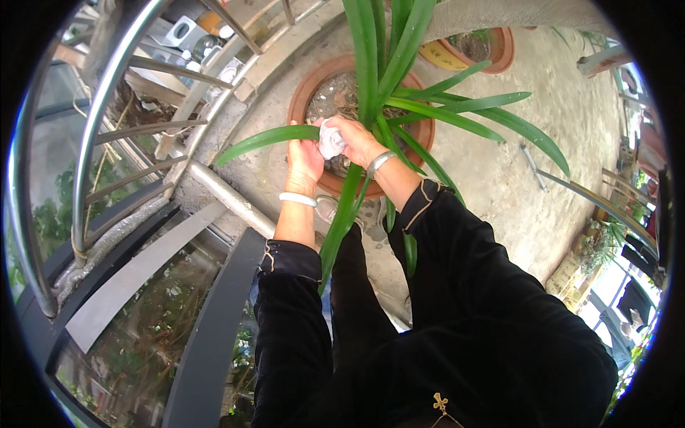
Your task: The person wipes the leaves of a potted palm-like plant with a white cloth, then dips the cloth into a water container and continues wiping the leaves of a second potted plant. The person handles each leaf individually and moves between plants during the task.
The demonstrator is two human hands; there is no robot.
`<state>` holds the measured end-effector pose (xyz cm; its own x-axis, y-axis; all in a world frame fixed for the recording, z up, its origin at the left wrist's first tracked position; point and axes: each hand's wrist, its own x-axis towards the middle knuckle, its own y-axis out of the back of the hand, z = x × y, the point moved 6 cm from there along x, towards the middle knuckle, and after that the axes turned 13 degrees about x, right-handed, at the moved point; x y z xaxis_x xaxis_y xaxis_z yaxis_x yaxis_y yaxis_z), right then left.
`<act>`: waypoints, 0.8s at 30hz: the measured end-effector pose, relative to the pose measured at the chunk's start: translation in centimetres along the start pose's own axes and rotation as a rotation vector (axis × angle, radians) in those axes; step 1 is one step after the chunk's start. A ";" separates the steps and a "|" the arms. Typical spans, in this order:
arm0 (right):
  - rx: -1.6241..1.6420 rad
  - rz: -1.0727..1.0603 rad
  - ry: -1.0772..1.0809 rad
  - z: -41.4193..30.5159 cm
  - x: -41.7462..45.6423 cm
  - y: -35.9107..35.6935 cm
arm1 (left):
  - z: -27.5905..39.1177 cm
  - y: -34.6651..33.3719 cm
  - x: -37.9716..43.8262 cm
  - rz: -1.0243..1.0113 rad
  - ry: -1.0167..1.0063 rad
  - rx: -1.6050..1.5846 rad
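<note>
A plant with long strap-shaped green leaves (368,64) grows from a round terracotta pot (303,88) in front of me. One leaf (267,140) arches out to the left, and my left hand (306,156) supports it from below near the plant's middle. My right hand (353,138) grips a crumpled white cloth (332,141), pressed close to that leaf's inner end. The two hands meet around the cloth, which hides part of the leaf. Soil and dry bits (334,104) show inside the pot behind the hands.
A metal railing (107,101) curves along the left, with clutter behind it. A whitish pipe (233,198) runs low beside my feet. Another terracotta pot (502,51) stands farther back on the concrete floor (481,171). A thick trunk-like shape (514,15) crosses the top.
</note>
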<state>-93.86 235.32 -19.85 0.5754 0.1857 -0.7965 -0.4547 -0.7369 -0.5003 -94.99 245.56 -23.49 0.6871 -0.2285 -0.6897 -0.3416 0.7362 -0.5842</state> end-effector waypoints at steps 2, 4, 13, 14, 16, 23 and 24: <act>0.010 0.004 0.027 -0.1 -0.9 -2.0 | 1.6 -0.8 -1.3 -0.008 -0.019 0.027; -0.065 -0.033 0.009 -0.1 -1.4 -3.9 | 3.4 -1.1 -2.3 0.003 -0.075 0.082; -0.187 -0.205 0.050 -0.4 -4.0 -11.7 | 10.2 -2.3 -7.8 0.095 -0.215 0.137; -0.190 -0.232 0.056 -0.4 -4.4 -12.6 | 11.1 -2.5 -8.4 0.107 -0.248 0.153; -0.183 -0.271 0.071 -0.2 -5.1 -14.7 | 12.8 -2.4 -9.8 0.139 -0.313 0.185; 0.005 -0.557 -0.031 -0.7 -7.2 -23.3 | 19.4 -2.7 -14.8 0.182 -0.447 0.206; 0.011 -0.615 -0.055 -2.0 -8.7 -25.1 | 20.5 -1.7 -15.7 0.244 -0.467 0.223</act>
<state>-86.10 250.94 0.30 0.6990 0.6078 -0.3768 -0.0578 -0.4771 -0.8770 -92.08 260.91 -2.88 0.8329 0.2336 -0.5017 -0.4174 0.8605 -0.2922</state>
